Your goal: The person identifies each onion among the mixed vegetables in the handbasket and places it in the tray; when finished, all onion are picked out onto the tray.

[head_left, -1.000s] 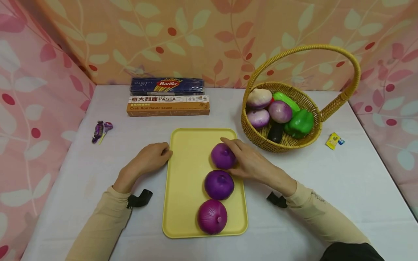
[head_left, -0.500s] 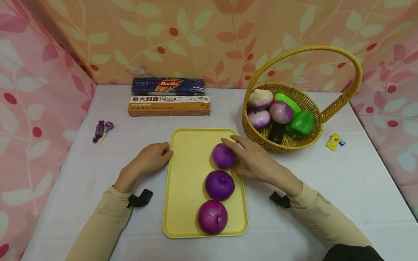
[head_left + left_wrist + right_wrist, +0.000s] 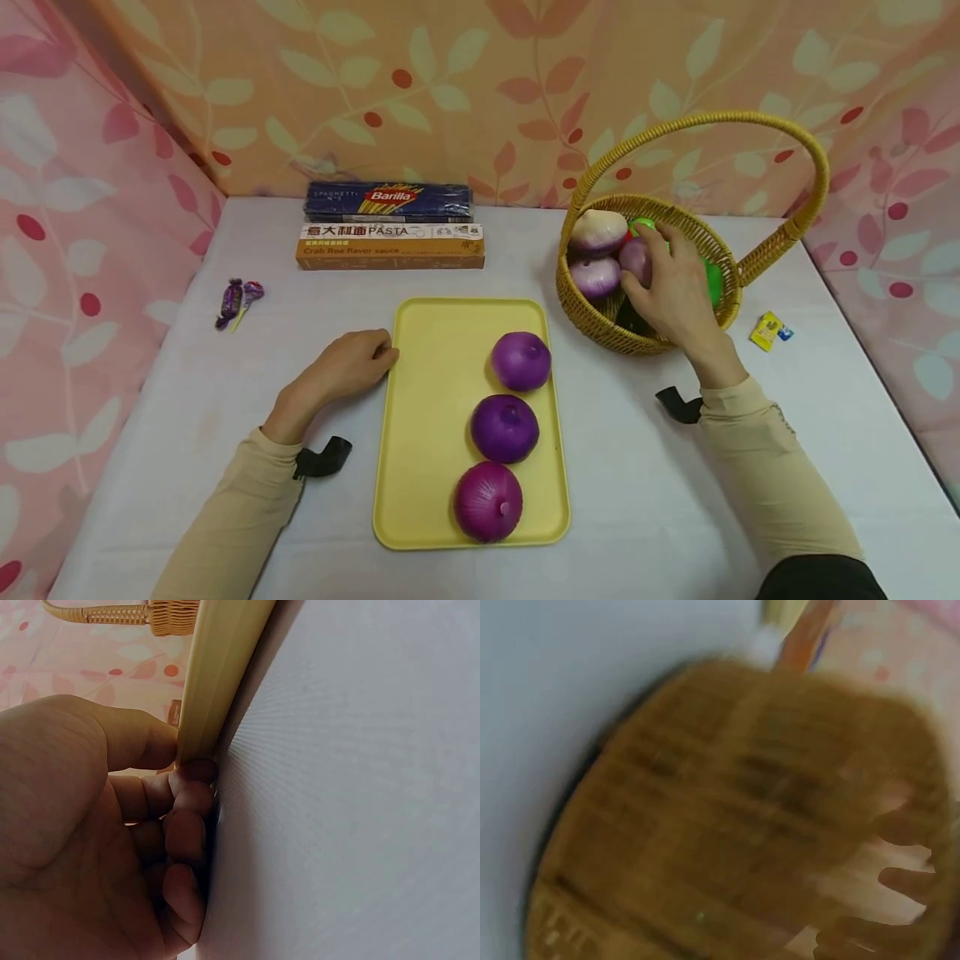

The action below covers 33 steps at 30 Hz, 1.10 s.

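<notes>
Magenta and smooth-skinned, the nearest onion [image 3: 488, 502] sits at the near end of a yellow tray [image 3: 427, 467], with a dark purple onion [image 3: 505, 429] just beyond it and a violet onion [image 3: 521, 361] towards the far right corner. All three lie in one row along the tray's right side, no hand on them. The left hand [image 3: 348, 362] pinches the tray's left rim between thumb and curled forefinger, just as a second ago.

What has changed is the right hand [image 3: 678, 287]: half a second ago it was at the violet onion, and now it is inside the wicker basket [image 3: 600, 330], thumb and fingers about a white-and-purple onion [image 3: 636, 260]. Whether it grips that onion I cannot tell; the right wrist view is blurred. I judge the violet one's placing finished, the work having shifted to the basket. A cream-topped onion [image 3: 598, 231] sits close by.

White cloth [image 3: 315, 533] spreads beneath everything. A wrapped sweet [image 3: 229, 303] and a lollipop [image 3: 252, 292] lie left of the tray, a yellow packet [image 3: 766, 331] right of the basket. Farther back are a pasta box [image 3: 390, 257] and a dark blue spaghetti pack [image 3: 345, 198], before a leaf-printed curtain [image 3: 450, 142].
</notes>
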Available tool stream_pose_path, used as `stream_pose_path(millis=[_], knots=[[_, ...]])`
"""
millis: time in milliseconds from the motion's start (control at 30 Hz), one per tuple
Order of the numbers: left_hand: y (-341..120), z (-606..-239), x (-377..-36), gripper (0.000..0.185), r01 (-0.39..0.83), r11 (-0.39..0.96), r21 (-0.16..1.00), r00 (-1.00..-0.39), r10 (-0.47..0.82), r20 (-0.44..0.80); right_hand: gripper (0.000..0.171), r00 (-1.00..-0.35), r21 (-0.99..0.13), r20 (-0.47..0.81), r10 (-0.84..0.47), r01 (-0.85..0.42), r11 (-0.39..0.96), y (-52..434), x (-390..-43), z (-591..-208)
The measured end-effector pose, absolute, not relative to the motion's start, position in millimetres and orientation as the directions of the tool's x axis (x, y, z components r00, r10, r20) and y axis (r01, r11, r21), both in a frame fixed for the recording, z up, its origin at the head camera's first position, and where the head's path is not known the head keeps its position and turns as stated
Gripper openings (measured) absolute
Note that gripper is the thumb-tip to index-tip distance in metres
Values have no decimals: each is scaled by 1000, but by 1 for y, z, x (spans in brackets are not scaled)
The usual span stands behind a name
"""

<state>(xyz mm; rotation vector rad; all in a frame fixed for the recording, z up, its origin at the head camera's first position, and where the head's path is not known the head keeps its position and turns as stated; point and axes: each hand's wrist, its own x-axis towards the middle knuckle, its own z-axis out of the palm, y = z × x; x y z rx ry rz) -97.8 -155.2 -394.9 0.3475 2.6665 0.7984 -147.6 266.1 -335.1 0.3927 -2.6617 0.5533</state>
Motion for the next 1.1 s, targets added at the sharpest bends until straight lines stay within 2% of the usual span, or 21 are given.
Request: stream_pose_path(millis=[133, 300, 533, 667, 767, 900, 967, 1100], knots=[[-155, -395, -97, 25, 130, 810, 572, -915, 320, -246, 73, -940, -262, 298, -166, -248, 933, 282, -159, -340], [-156, -394, -98, 25, 143, 815, 561, -920, 318, -227, 75, -956, -239, 222, -190, -242, 940, 286, -164, -346], [-156, -395, -99, 25, 131, 814, 567, -917, 317, -243, 67, -934, -244, 310, -176, -258, 935, 283, -164, -349], [-155, -395, -99, 25, 135, 815, 563, -914, 322, -246, 68, -884, -276, 453, -118, -265, 924, 280, -155, -344], [-154, -395, -100, 25, 141, 819, 557, -916, 321, -240, 67, -827, -317, 553, -100, -320, 893, 268, -142, -333], [-154, -394, -100, 25, 139, 820, 555, -916, 319, -242, 70, -791, -412, 598, -129, -442, 797, 237, -122, -317], [-154, -394, -100, 25, 137, 821, 554, -915, 319, -246, 76, -795, -441, 577, -186, -495, 749, 217, -112, -313], [-155, -396, -98, 24, 136, 822, 553, -915, 319, -249, 81, -776, -415, 512, -368, -598, 685, 180, -100, -317]])
